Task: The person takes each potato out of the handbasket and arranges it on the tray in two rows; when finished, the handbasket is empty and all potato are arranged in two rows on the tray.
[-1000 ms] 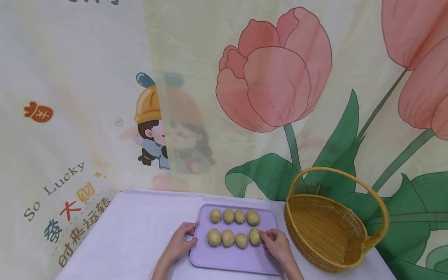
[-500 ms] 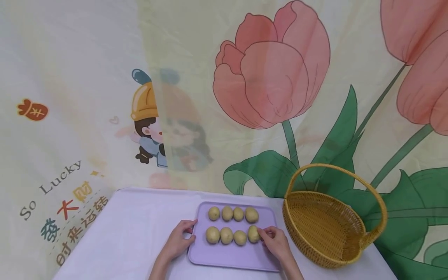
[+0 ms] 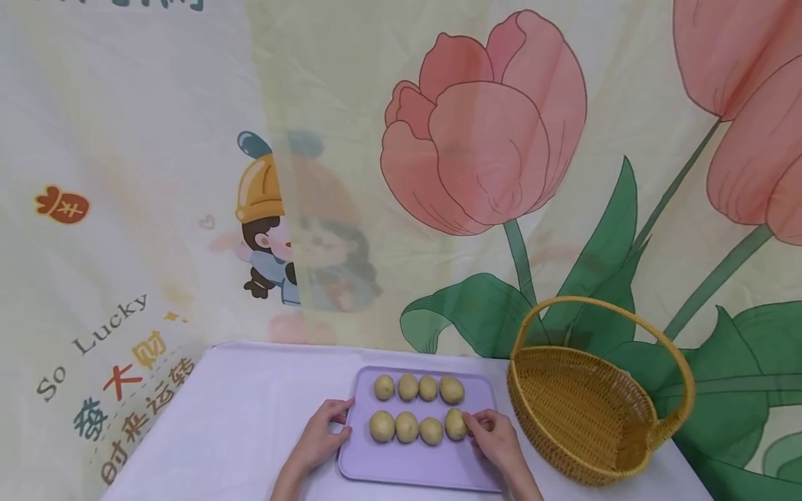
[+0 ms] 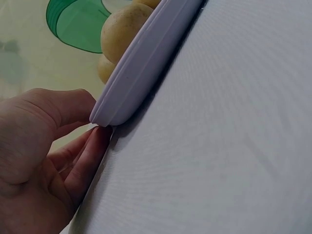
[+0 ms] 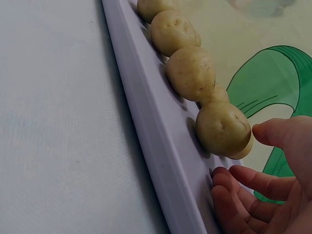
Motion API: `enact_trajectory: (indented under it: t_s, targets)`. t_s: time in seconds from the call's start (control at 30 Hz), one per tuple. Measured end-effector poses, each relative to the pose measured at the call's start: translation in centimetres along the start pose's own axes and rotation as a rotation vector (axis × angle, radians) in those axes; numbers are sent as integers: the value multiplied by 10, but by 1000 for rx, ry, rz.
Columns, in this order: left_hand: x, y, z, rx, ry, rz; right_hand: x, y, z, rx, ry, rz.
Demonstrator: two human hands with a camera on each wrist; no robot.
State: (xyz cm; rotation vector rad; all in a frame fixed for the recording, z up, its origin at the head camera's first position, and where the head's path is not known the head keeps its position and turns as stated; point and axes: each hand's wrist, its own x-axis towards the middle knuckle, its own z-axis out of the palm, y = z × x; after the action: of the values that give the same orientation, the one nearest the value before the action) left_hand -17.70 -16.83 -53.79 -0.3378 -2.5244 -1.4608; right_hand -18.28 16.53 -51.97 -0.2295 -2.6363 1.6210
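Several pale yellow-brown potatoes lie in two rows on a light purple tray [image 3: 413,470]. My left hand [image 3: 321,435] is at the tray's left edge; in the left wrist view its thumb and fingertips meet the tray [image 4: 141,73] near a corner, fairly straight. My right hand [image 3: 496,438] reaches in over the tray's right side, thumb and fingers spread beside the right-end potato [image 3: 456,423] of the near row. In the right wrist view the thumb tip is right at that potato [image 5: 223,129], while the other fingers, loosely bent, lie low over the tray, not wrapped around it.
A woven basket [image 3: 583,417] with a tall arched handle stands right of the tray, its visible inside bare. A white cloth [image 3: 250,403] covers the table. Behind it hangs a printed curtain [image 3: 351,69] with pink tulips and cartoon figures.
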Motion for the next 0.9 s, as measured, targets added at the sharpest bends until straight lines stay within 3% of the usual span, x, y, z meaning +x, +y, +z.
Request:
enact_trajectory:
  t_s: [0.2,0.73,0.9]
  targets:
    - [1,2,2,8,-19,-30,-1,0,-2,-5,8,17]
    - [5,6,3,29,-30,-12,-2,-3,-8,12,15,17]
    - [7,8,0,47,-47,-56,0,-2,-9,15,10,20]
